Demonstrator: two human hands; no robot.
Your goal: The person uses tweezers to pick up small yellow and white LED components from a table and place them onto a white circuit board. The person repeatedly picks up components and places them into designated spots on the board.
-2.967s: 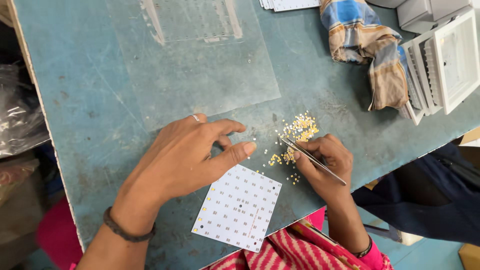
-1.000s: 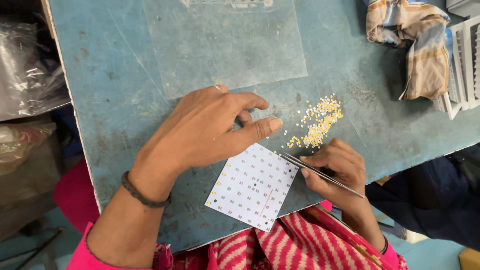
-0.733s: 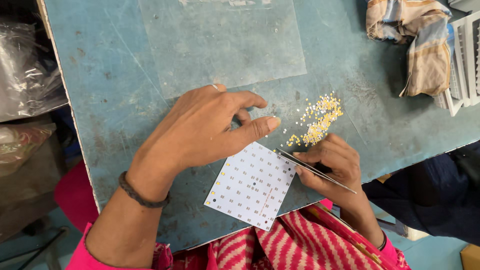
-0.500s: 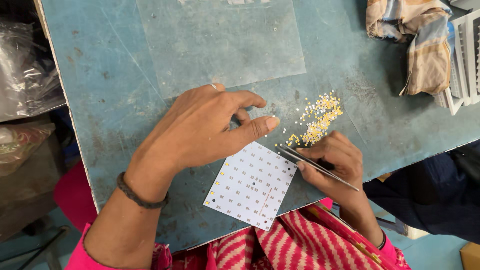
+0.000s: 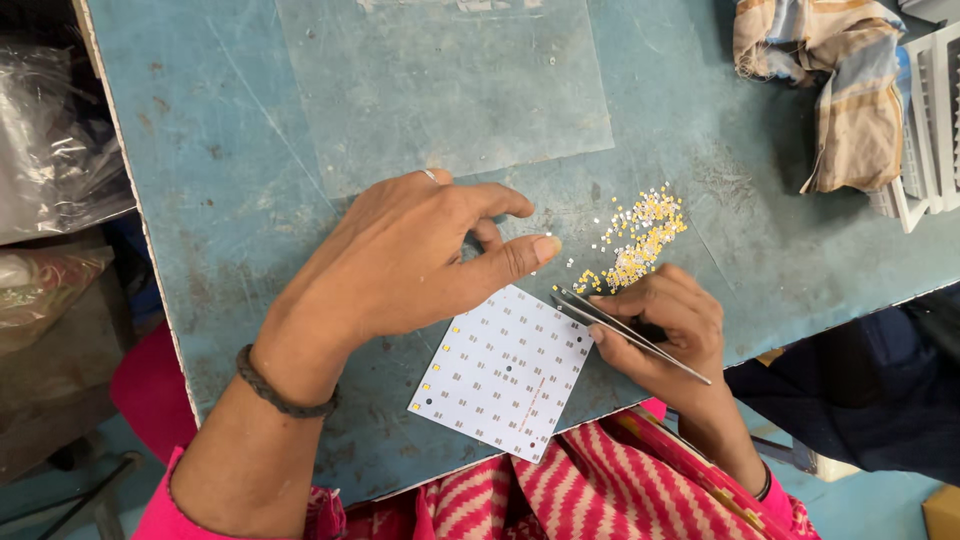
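Tweezers [image 5: 625, 330] are being pinched between the fingers of the right hand [image 5: 660, 335], their tips pointing at the upper right edge of the white square circuit board [image 5: 503, 375] lying on the worn blue table [image 5: 230, 210]. The left hand [image 5: 400, 265] is resting over the board's upper corner, fingers loosely spread and thumb stretching toward the pile of tiny yellow components [image 5: 635, 245] just beyond the tweezers.

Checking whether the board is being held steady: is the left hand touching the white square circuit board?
Touching. The head view shows the left hand lying over the upper left edge of the white circuit board, with no gap between them.
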